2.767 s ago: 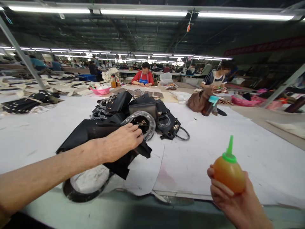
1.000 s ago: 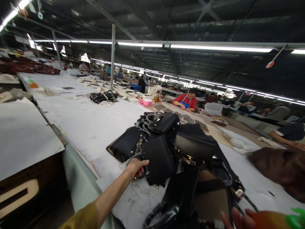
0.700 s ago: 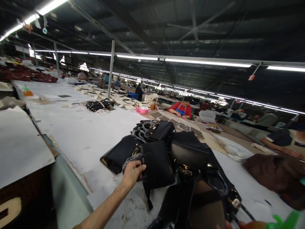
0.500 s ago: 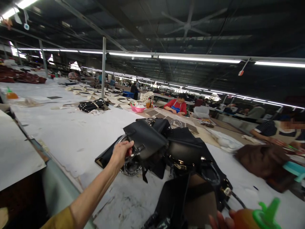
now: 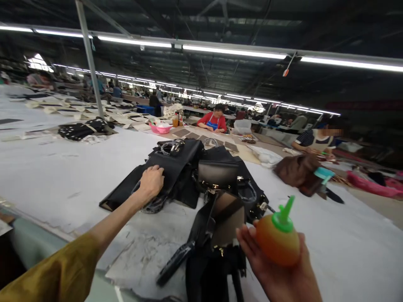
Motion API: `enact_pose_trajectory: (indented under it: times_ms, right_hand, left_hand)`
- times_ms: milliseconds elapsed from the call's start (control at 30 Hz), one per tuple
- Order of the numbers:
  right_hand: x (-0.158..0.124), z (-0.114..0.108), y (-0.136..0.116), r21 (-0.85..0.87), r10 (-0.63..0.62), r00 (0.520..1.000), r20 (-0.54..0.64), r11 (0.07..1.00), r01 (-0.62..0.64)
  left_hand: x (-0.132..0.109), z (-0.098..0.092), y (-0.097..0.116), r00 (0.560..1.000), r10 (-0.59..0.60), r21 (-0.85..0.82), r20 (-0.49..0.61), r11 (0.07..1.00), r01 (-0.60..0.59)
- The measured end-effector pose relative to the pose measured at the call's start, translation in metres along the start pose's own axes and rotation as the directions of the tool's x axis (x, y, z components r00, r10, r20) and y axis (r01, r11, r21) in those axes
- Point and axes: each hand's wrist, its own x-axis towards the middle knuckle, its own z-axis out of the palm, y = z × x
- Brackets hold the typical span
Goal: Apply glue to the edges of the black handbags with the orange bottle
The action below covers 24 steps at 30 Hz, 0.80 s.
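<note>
Left hand: my left hand [image 5: 152, 181] is curled shut over the top edge of a black bag [image 5: 121, 195], arm stretched out across the table [image 5: 56, 176].
Black bag: it lies flat at the left end of the pile of bags [image 5: 217, 172], with a plastic-wrapped handle just under my wrist.
Right hand: my right hand [image 5: 283, 281] is wrapped around an orange bottle [image 5: 277, 245], green nozzle up, held above the table near me.
Between my hands: an open bag [image 5: 225, 218] stands just left of the bottle.
Edges: the near edge [image 5: 40, 224] runs under my left forearm.
Open room: bare white cover left of the black bag and right of the bottle; a brown bag [image 5: 294, 174] lies beyond.
</note>
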Motion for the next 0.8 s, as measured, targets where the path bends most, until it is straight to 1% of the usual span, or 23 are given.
enact_pose_trajectory:
  times_ms: [67, 133, 200, 233, 300, 367, 400, 433, 467, 500, 533, 567, 600, 667, 733, 767, 800]
  right_hand:
    - [0.001, 0.005, 0.002, 0.051, -0.004, 1.000, -0.018, 0.999, 0.005]
    - [0.004, 0.007, 0.003, 0.108, 0.018, 0.999, -0.044, 0.994, -0.013]
    - [0.005, 0.008, 0.006, 0.147, 0.058, 0.997, -0.058, 0.988, -0.049]
    - [0.006, 0.009, 0.007, 0.160, 0.074, 0.996, -0.055, 0.985, -0.064]
    - [0.007, 0.011, 0.010, 0.176, 0.084, 0.995, -0.045, 0.982, -0.075]
    - [0.008, 0.013, 0.011, 0.186, 0.071, 0.997, -0.042, 0.981, -0.062]
    - [0.008, 0.015, 0.012, 0.190, 0.062, 0.997, -0.042, 0.980, -0.053]
    - [0.009, 0.016, 0.013, 0.193, 0.060, 0.997, -0.043, 0.980, -0.051]
    - [0.009, 0.017, 0.013, 0.197, 0.061, 0.997, -0.044, 0.979, -0.051]
    - [0.008, 0.018, 0.014, 0.201, 0.066, 0.997, -0.046, 0.978, -0.055]
    - [0.008, 0.019, 0.014, 0.206, 0.068, 0.996, -0.049, 0.977, -0.057]
    - [0.007, 0.019, 0.015, 0.207, 0.069, 0.996, -0.053, 0.977, -0.056]
    - [0.006, 0.020, 0.016, 0.205, 0.067, 0.996, -0.051, 0.977, -0.055]
    - [0.004, 0.022, 0.016, 0.194, 0.054, 0.998, -0.026, 0.980, -0.048]
    - [0.001, 0.023, 0.016, 0.177, 0.042, 0.999, 0.024, 0.983, -0.046]
    - [0.000, 0.023, 0.015, 0.167, 0.042, 0.998, 0.051, 0.985, -0.050]
    - [-0.001, 0.022, 0.014, 0.161, 0.046, 0.996, 0.073, 0.985, -0.057]
  left_hand:
    - [-0.008, 0.005, -0.002, 0.993, 0.076, 0.068, 0.090, 0.994, -0.082]
    - [-0.013, 0.008, -0.007, 0.980, 0.117, 0.083, 0.160, 0.988, -0.132]
    - [-0.021, 0.005, -0.008, 0.966, 0.140, 0.068, 0.218, 0.985, -0.159]
    - [-0.027, 0.002, -0.006, 0.963, 0.142, 0.052, 0.228, 0.986, -0.158]
    - [-0.047, -0.008, 0.005, 0.972, 0.135, 0.024, 0.193, 0.990, -0.142]
    - [-0.078, -0.018, 0.023, 0.979, 0.121, -0.096, 0.165, 0.990, -0.106]
    - [-0.096, -0.021, 0.034, 0.973, 0.129, -0.195, 0.189, 0.977, -0.092]
    - [-0.114, -0.024, 0.046, 0.951, 0.120, -0.428, 0.284, 0.904, 0.014]
    - [-0.130, -0.026, 0.057, 0.930, 0.111, -0.553, 0.350, 0.826, 0.110]
    - [-0.144, -0.027, 0.069, 0.930, 0.082, -0.559, 0.359, 0.816, 0.144]
    - [-0.154, -0.029, 0.080, 0.930, 0.048, -0.525, 0.364, 0.835, 0.162]
    - [-0.160, -0.031, 0.091, 0.930, 0.019, -0.457, 0.367, 0.875, 0.162]
    - [-0.163, -0.033, 0.100, 0.931, -0.010, -0.361, 0.366, 0.920, 0.152]
    - [-0.159, -0.039, 0.115, 0.919, -0.047, -0.161, 0.392, 0.980, 0.118]
    - [-0.150, -0.045, 0.121, 0.892, -0.039, -0.002, 0.450, 0.999, 0.045]
    - [-0.146, -0.046, 0.121, 0.875, -0.015, 0.030, 0.483, 1.000, 0.000]
    - [-0.143, -0.046, 0.118, 0.859, 0.024, 0.016, 0.511, 0.999, -0.038]
